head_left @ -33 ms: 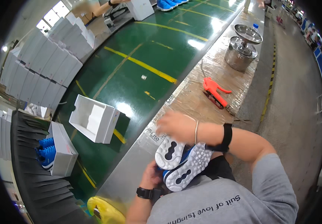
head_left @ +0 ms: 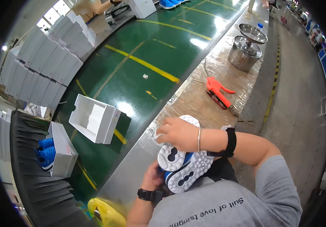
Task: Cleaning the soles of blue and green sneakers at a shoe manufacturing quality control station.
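Observation:
A blue sports shoe pair [head_left: 182, 166] with white patterned soles is held sole-up against my chest, over the near edge of the workbench. My right hand [head_left: 180, 132] lies across the upper sole with its fingers curled over the toe end. A small white bit shows at the fingertips; whether it is cloth or sole I cannot tell. That wrist wears a thin bracelet and a black band. My left hand [head_left: 153, 178], with a black watch on its wrist, grips the shoes from below and is partly hidden by them.
A foil-covered bench [head_left: 193, 94] carries an orange hand tool [head_left: 217, 90] and a metal pot [head_left: 246, 47]. Beside it runs a green conveyor belt [head_left: 140, 49] with an open white shoebox [head_left: 93, 119]. A box holding blue shoes [head_left: 57, 151], stacked white boxes [head_left: 45, 64] and a yellow object [head_left: 104, 213] stand left.

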Demonstrator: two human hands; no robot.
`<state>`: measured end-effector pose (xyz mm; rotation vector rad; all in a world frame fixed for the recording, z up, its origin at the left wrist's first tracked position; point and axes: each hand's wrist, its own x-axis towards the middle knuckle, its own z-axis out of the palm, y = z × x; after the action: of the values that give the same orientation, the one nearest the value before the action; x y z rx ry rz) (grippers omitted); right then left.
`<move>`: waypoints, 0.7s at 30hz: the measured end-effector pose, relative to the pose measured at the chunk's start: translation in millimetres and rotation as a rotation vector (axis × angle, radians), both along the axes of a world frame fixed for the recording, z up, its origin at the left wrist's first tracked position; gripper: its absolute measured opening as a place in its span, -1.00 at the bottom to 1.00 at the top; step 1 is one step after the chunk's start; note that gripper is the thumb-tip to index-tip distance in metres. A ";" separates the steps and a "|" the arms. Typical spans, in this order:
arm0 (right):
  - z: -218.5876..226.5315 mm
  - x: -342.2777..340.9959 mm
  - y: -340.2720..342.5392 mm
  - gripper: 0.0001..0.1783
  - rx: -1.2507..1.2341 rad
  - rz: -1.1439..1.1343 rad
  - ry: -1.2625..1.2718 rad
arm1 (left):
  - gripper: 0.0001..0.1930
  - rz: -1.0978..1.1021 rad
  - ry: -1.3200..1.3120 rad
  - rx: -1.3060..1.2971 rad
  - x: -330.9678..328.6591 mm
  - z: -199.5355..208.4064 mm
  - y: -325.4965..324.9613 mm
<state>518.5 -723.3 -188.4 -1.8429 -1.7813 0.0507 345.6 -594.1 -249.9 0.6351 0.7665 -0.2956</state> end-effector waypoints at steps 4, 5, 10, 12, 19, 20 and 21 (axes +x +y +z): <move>-40.4 37.4 -14.7 -0.69 0.138 -0.248 0.022 | -0.56 -0.013 -0.061 -0.031 6.7 -5.1 -1.4; -38.8 46.9 -16.1 -0.69 0.032 -0.327 0.056 | -0.57 -0.007 -0.100 -0.109 11.3 -8.7 0.2; 0.3 -5.5 -12.3 -0.63 0.051 -0.050 0.011 | -0.58 0.035 0.001 -0.023 2.1 -10.5 -0.9; -17.6 24.7 -20.7 -0.60 0.021 -0.065 -0.019 | -0.57 -0.004 -0.128 -0.090 0.7 -15.6 1.8; -10.0 13.7 -24.3 -0.59 -0.002 -0.099 0.015 | -0.54 -0.003 -0.091 -0.026 10.6 -24.3 -1.3; -1.7 -1.1 -27.1 -0.59 0.021 -0.067 0.103 | -0.53 -0.017 -0.095 -0.063 8.5 -22.4 0.6; -11.3 8.1 -30.7 -0.60 0.065 -0.156 0.063 | -0.54 -0.027 -0.112 -0.073 12.5 -16.1 -1.9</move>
<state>526.6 -754.0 -199.7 -1.9062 -1.5734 -0.0080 358.0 -596.0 -266.0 0.5884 0.6370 -0.3088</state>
